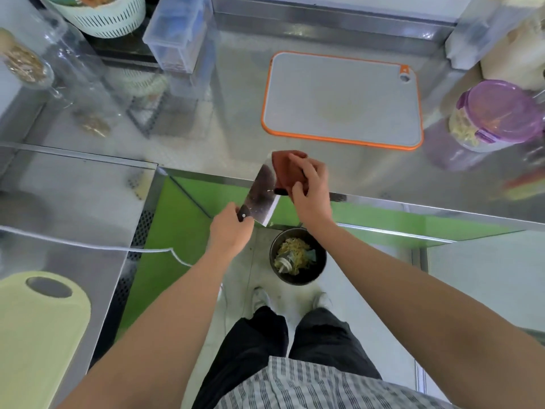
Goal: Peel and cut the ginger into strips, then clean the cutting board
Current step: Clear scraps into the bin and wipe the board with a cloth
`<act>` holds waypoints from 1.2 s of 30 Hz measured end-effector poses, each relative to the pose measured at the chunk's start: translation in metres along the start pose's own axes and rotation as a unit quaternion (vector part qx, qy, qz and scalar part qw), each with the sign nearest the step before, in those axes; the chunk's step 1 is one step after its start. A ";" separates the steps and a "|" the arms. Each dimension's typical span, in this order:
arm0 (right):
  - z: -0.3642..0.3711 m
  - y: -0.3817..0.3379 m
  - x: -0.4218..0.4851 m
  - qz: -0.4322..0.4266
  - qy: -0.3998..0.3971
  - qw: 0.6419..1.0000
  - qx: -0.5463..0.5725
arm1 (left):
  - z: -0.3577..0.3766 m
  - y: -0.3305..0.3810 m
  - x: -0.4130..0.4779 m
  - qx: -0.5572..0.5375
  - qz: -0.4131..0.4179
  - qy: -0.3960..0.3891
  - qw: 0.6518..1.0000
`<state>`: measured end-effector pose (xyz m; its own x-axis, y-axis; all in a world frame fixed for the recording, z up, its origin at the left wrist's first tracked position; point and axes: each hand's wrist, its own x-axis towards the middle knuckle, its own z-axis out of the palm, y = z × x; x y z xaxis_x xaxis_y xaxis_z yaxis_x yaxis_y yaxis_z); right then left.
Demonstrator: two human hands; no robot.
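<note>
Grey-and-white striped shirt (309, 385) and dark trousers (256, 343) fill the bottom of the frame, with both bare forearms reaching up toward the centre. At the centre, the left hand (231, 230) has its fingers wrapped round the dark handle of a broad steel cleaver (262, 196), whose blade tilts up and to the right and carries a few pale specks. The right hand (309, 187) clutches a folded reddish-brown cloth (287, 169) and presses it against the upper part of the blade. Both hands are held just off the near edge of the stainless steel counter (224, 119). Right below them on the floor stands a round dark metal bin (318, 273) holding pale yellowish scraps. The grey rectangular cutting board with an orange rim (324, 93) lies flat on the counter in the upper right-centre, well apart from the hands. Its surface looks bare apart from a faint yellowish stain. Just beside it at the right edge sits a clear round container with a purple lid (501, 110), pale shreds inside — whether they are ginger cannot be told. A pale yellow board with an oval handle hole (38, 320) lies at lower left.
</note>
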<state>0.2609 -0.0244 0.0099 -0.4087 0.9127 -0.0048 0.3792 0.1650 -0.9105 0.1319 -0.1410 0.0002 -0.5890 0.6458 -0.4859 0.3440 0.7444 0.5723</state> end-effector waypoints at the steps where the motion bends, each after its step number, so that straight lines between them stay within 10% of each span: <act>1: 0.006 -0.003 -0.010 -0.031 -0.032 0.999 -0.013 | 0.005 0.002 -0.010 -0.009 0.002 0.001 1.000; 5: 0.008 0.024 -0.047 -0.074 -0.096 0.985 -0.120 | 0.029 0.012 -0.044 -0.086 -0.014 -0.011 0.996; 11: -0.059 0.071 -0.071 0.188 -0.039 0.960 -0.205 | 0.063 0.005 -0.081 -0.090 -0.031 -0.003 0.995; 15: -0.083 0.056 -0.095 0.054 0.028 0.991 -0.120 | 0.084 0.008 -0.097 -0.116 -0.032 -0.014 0.993; 20: -0.072 0.049 -0.128 -0.143 -0.121 0.976 -0.108 | 0.103 0.032 -0.111 -0.286 -0.102 -0.027 0.952; 24: -0.099 0.070 -0.125 0.018 -0.098 0.986 -0.132 | 0.098 0.033 -0.121 -0.329 -0.130 -0.015 0.935; 29: -0.123 0.071 -0.106 0.054 0.023 0.989 -0.137 | 0.089 0.019 -0.129 0.057 0.031 0.023 0.998; 36: -0.126 0.039 -0.103 -0.091 0.064 0.989 -0.092 | 0.089 0.024 -0.140 0.401 0.241 0.040 0.883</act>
<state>0.4218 -0.0648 0.0269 -0.3795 0.8997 0.2159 0.4592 0.3857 -0.8002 0.2875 -0.1989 0.0234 -0.2720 0.9299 -0.2475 0.9570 0.2884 0.0318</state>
